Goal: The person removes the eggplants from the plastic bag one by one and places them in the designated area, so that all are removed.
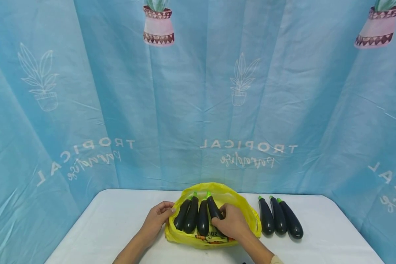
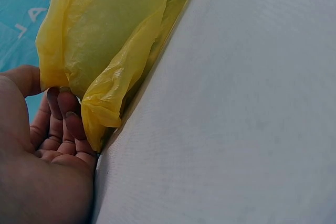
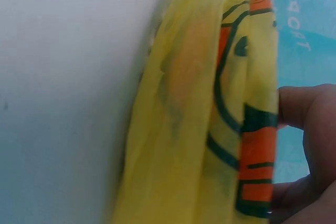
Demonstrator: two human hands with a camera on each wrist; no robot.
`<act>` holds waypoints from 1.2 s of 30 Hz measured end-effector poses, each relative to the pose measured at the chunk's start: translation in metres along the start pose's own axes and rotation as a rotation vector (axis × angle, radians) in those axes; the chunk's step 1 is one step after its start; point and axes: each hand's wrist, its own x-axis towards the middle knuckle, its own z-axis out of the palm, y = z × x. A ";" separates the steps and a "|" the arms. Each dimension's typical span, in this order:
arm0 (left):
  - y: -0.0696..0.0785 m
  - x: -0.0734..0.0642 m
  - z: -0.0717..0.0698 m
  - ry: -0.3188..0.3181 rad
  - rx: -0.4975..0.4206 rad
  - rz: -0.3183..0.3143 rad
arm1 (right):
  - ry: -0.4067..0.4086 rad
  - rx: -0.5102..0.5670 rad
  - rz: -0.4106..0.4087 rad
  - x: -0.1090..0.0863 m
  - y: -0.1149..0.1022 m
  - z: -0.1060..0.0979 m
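A yellow plastic bag [image 1: 250,216] lies with its mouth spread wide on the white table. Inside it, several dark eggplants [image 1: 191,216] lie side by side, green stems pointing away from me. My left hand [image 1: 156,222] pinches the bag's left edge between thumb and fingers, as the left wrist view also shows. Over the bag's right part, my right hand [image 1: 233,222] grips the rightmost eggplant [image 1: 213,207] by its thick end. In the right wrist view the printed bag wall [image 3: 194,108] hides that eggplant and most of the hand.
To the right of the bag, three more eggplants [image 1: 278,216] lie in a row on the white table [image 1: 323,227]. A blue curtain [image 1: 198,110] with printed plants and lettering hangs behind the table and along its sides.
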 end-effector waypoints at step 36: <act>0.000 0.000 0.000 -0.010 0.027 0.000 | 0.112 0.118 -0.045 -0.051 -0.002 -0.048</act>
